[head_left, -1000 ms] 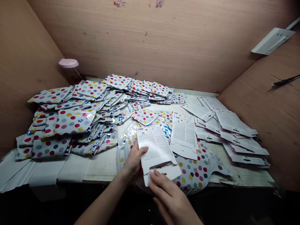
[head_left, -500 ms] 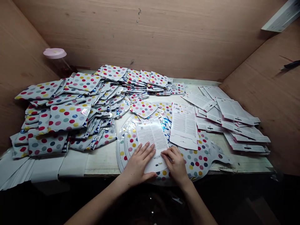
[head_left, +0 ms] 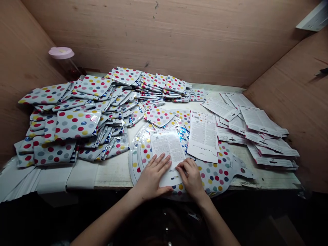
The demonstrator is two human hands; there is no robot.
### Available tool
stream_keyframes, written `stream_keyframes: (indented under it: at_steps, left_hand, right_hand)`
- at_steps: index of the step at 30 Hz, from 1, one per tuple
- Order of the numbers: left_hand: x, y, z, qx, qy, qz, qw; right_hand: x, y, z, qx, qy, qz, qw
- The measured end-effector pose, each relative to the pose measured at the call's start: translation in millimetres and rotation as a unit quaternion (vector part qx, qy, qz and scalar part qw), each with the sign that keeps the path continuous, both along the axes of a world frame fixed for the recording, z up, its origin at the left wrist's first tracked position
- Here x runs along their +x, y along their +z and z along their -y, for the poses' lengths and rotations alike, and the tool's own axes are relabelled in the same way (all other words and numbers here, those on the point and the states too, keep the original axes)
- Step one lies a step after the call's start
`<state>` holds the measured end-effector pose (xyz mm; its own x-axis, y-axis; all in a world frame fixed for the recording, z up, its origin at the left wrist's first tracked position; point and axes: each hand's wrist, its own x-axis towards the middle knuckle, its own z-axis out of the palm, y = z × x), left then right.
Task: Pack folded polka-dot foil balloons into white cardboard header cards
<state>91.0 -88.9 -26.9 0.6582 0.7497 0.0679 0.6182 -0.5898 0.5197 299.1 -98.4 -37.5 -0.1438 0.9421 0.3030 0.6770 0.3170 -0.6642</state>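
A white printed cardboard envelope point(head_left: 167, 145) lies on the large dotted foil balloons, its flap end with a hang hole toward me. My left hand point(head_left: 153, 174) rests flat on its lower left part, fingers spread. At the envelope's right edge, by the flap seam, my right hand point(head_left: 191, 177) is closed, thumb and fingertips pinched on the edge. Beneath are flat polka-dot foil balloons point(head_left: 217, 176) with blue lettering, partly covered. A few more printed envelopes point(head_left: 203, 136) overlap just to the right. One folded dotted balloon point(head_left: 159, 116) sits beyond the envelope in my hands.
Stacks of folded dotted balloons point(head_left: 77, 124) fill the left and back of the table point(head_left: 110, 177). A pile of printed envelopes point(head_left: 261, 119) lies at right. White paper sheets point(head_left: 53, 179) hang over the front left edge. A pink-lidded bottle point(head_left: 61, 53) stands in the back left corner.
The envelope, held up in both hands a second ago, has come down onto the balloons. My left hand has flattened on it; my right has shifted to its right edge. The view has tilted slightly.
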Motion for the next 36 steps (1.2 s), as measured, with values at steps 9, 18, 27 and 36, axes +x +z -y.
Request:
stream_keyframes:
  at_steps: [9, 18, 27, 36]
  left_hand:
    - [1, 1.9, 0, 0.018, 0.004, -0.034, 0.999]
    - [-2, 1.1, 1, 0.02, -0.005, -0.032, 0.999]
    - [-1, -1.0, 1, 0.026, -0.01, -0.018, 0.999]
    - [-11, 1.2, 3, 0.057, -0.116, 0.057, 0.99]
  right_hand:
    - [2, -6.1, -2, -0.019, -0.002, -0.015, 1.0]
    - [1, -8.7, -4, 0.002, -0.007, 0.059, 0.998]
    - [4, -0.6, 11, 0.014, 0.05, 0.125, 0.991]
    - [34, 27.2, 44, -0.014, 0.184, 0.106, 0.977]
